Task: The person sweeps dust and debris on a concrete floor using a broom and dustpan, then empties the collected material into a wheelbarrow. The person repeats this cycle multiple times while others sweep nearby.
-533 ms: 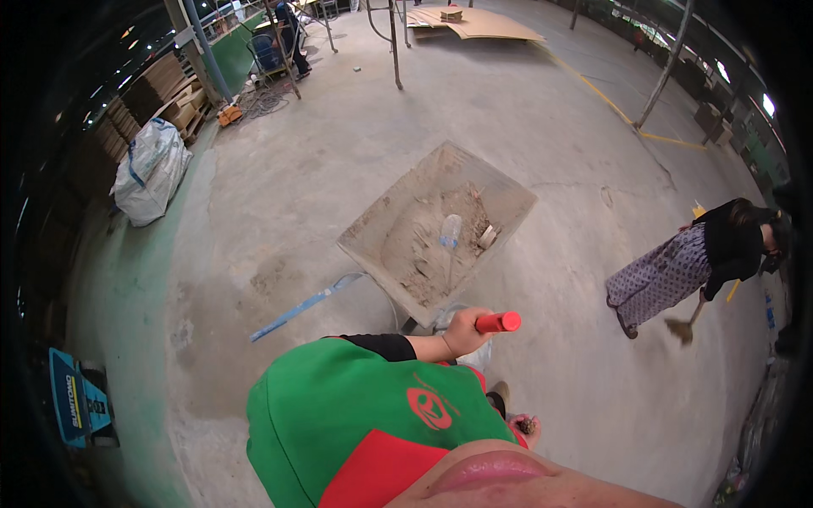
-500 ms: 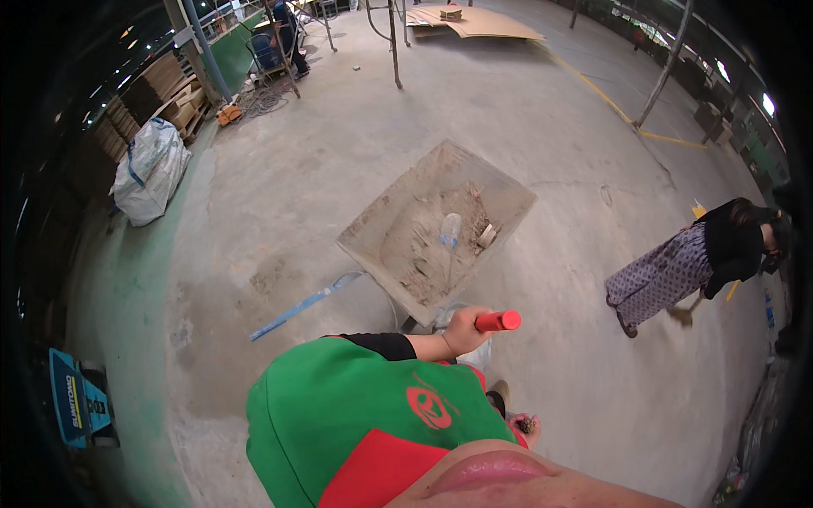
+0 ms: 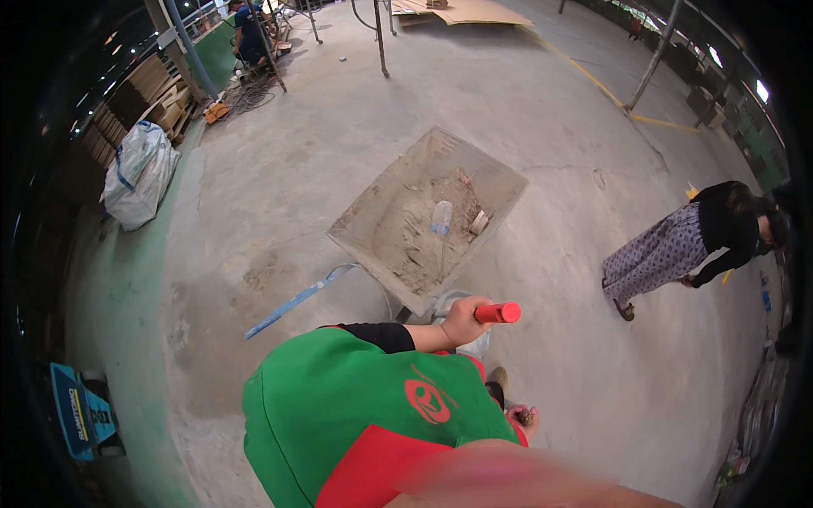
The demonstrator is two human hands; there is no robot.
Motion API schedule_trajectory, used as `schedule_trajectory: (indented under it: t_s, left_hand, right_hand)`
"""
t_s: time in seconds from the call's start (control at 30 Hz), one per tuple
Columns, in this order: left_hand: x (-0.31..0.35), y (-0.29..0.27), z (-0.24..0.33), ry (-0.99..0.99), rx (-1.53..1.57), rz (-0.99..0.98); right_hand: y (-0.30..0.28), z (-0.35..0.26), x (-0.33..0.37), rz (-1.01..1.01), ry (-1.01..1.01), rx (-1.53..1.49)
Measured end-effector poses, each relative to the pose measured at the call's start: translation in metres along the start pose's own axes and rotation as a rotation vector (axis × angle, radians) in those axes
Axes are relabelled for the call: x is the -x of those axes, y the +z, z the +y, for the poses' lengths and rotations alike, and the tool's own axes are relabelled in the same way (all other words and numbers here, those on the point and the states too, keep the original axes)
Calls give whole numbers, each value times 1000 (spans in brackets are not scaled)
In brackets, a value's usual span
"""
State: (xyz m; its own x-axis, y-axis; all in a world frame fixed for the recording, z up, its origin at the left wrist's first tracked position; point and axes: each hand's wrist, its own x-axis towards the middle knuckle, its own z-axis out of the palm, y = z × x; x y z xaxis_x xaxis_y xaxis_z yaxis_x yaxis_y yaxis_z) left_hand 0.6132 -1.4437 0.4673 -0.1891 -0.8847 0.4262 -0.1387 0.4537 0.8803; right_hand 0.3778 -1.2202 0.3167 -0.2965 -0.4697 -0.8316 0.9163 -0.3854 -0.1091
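Note:
My left hand [image 3: 465, 323] is closed around a red cylindrical handle [image 3: 498, 313], whose end points right. A greyish, shiny shape [image 3: 478, 345] shows partly below that hand; its kind is unclear. Lower down, the fingers of my right hand [image 3: 518, 413] curl round a small dark brown, rough-ended thing [image 3: 526, 417], too small to name. Just beyond my left hand stands a grey rectangular tub cart [image 3: 373, 199] holding dirt [image 3: 411, 245]. On the dirt lie a clear plastic bottle [image 3: 441, 218] and a pale cup-like piece [image 3: 480, 223]. A blue bar [image 3: 292, 311] extends from the cart's near left side.
On the right a person [image 3: 677, 245] in patterned trousers bends forward. A white bulk sack [image 3: 141, 173] and stacked cardboard [image 3: 161, 93] stand at the left, with a blue wheeled machine [image 3: 83, 411] nearer. Metal posts [image 3: 381, 51], cables [image 3: 250, 95] and cardboard sheets [image 3: 466, 14] lie farther off.
The view has shifted, so the cart sits slightly higher and farther left. Both my hands keep their grips. The person on the right has changed posture, legs now farther apart.

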Motion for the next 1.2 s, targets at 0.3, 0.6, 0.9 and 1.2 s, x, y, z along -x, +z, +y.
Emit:
schedule_trajectory:
  t_s: [0.3,0.6,0.9,1.2]
  left_hand:
    - [-3,3,-6,-23,44,-29]
    - [-3,12,-23,-12,-4,-55]
    - [18,32,-66,-87,29,-110]
    - [3,81,-113,-186,-36,-327]
  right_hand:
    - [-4,1,1,-55,2,19]
    - [17,3,56,-89,458,-325]
    - [22,38,101,-222,-4,352]
    - [-15,51,68,-216,39,-79]
